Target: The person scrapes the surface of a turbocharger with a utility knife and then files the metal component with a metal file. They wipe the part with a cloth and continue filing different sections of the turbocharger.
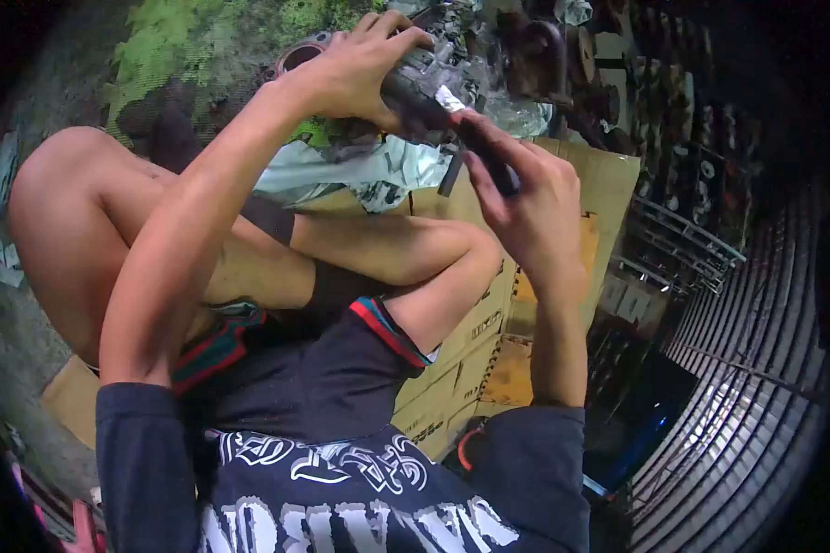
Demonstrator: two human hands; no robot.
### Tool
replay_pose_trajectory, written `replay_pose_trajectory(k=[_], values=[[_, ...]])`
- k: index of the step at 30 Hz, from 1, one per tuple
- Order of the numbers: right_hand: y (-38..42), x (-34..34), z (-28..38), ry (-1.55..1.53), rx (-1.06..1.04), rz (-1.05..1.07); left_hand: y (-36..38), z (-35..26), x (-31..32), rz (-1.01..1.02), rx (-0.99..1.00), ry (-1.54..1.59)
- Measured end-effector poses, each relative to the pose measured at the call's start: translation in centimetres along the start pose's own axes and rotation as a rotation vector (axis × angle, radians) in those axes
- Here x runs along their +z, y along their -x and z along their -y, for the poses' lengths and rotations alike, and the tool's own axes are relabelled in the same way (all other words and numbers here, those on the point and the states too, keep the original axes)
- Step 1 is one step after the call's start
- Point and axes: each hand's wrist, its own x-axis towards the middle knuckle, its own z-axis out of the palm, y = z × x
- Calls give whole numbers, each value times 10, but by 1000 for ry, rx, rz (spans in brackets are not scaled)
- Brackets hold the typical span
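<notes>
My left hand [364, 69] grips a grey metal machine part [420, 88], its fingers over the top and its thumb at the near side. A round opening with a reddish-brown rim [302, 57] shows by my left wrist. My right hand [530, 189] is wrapped around a dark-handled tool [489, 157] with a short, bright, flat tip. That tip points at the right side of the metal part, close against it. I cannot tell exactly what kind of tool it is. Crumpled pale cloth or paper [360, 170] lies below the part.
Flattened cardboard [456, 378] lies under my crossed legs. Green-stained floor [184, 69] spreads at the upper left. Metal parts, among them a rusty curved one [549, 60], and clear plastic [526, 118] lie beyond my right hand. A ribbed metal shutter [747, 359] stands at the right.
</notes>
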Motion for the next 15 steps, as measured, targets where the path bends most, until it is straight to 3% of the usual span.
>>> replay_pose_trajectory(k=[2, 5, 15], values=[[3, -8, -4, 31, 16, -1, -6, -15, -19, 318, -164, 24], [-3, -8, 11, 129, 73, 51, -9, 8, -12, 292, -138, 0], [-2, -4, 0, 58, -36, 29, -4, -10, -17, 319, -132, 49]])
